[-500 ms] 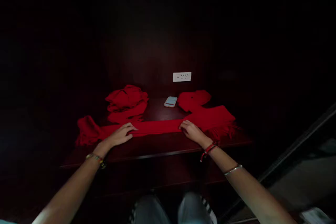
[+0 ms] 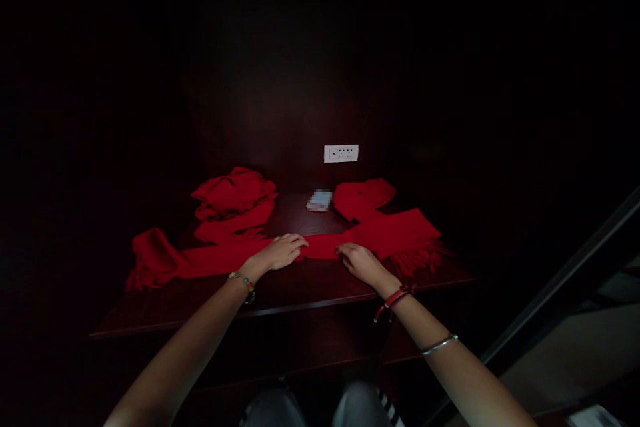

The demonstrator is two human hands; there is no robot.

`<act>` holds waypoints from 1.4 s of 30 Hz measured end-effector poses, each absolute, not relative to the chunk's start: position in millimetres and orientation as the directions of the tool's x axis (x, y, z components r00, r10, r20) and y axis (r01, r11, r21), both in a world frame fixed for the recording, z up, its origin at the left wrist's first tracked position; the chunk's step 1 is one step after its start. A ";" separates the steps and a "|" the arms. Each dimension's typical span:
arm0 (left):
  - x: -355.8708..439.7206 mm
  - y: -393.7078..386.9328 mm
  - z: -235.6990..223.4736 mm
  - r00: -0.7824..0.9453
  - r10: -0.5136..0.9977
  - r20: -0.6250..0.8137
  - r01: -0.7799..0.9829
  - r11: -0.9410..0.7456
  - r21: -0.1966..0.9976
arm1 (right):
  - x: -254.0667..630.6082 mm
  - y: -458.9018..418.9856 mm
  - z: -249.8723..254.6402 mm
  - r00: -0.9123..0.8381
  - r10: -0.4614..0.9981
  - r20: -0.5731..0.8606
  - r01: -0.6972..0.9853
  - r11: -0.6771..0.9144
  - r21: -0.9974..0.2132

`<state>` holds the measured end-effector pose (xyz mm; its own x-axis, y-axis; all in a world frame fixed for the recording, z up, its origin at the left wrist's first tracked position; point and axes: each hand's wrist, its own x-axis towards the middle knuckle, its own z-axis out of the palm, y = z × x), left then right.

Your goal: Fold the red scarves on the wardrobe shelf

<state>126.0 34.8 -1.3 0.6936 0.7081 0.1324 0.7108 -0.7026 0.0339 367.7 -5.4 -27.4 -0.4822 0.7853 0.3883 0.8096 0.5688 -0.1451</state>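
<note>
A long red scarf (image 2: 215,260) with fringed ends lies stretched sideways along the front of a dark shelf (image 2: 300,287). My left hand (image 2: 280,251) rests on its middle part, fingers stretched out over the cloth. A short way to the right, my right hand (image 2: 364,263) has its fingers curled in on the scarf's edge, where the cloth widens. The scarf's left end is bunched up, while its right end spreads flat with loose fringe.
A crumpled pile of red scarves (image 2: 233,193) sits at the back left. More folded red cloth (image 2: 363,197) lies at the back right. Between them is a phone (image 2: 319,201). A white socket plate (image 2: 341,153) is on the dark back wall.
My left hand has slid right along the scarf, closer to my right hand. The right hand stays at about the same spot on the cloth. The view has shifted slightly.
</note>
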 end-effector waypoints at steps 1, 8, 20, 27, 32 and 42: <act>121.7 34.6 -2.8 0.633 0.762 0.134 0.767 -0.642 0.028 | 367.5 -4.6 -27.9 -0.480 0.789 0.384 0.811 0.566 -0.148; 114.0 29.4 -9.7 0.608 0.794 -0.004 0.794 -0.608 0.009 | 365.1 -4.3 -26.1 -0.443 0.832 0.334 0.847 0.510 -0.147; 64.4 12.6 -6.1 0.601 0.799 -0.025 0.796 -0.601 -0.068 | 320.8 -10.3 -6.5 -0.409 0.811 0.419 0.830 0.522 -0.198; 62.4 13.1 -11.3 0.499 0.866 -0.015 0.864 -0.499 -0.068 | 269.1 -10.8 -8.1 -0.450 0.892 0.034 0.861 0.444 -0.247; 53.5 14.0 -15.7 0.429 0.903 0.012 0.903 -0.428 -0.033 | 317.2 -7.7 -11.7 -0.266 0.962 -0.059 0.954 0.254 -0.157; 47.1 15.2 -20.3 0.433 0.899 0.064 0.901 -0.433 -0.007 | 384.4 -18.4 -26.3 -0.379 0.884 0.273 0.924 0.379 0.053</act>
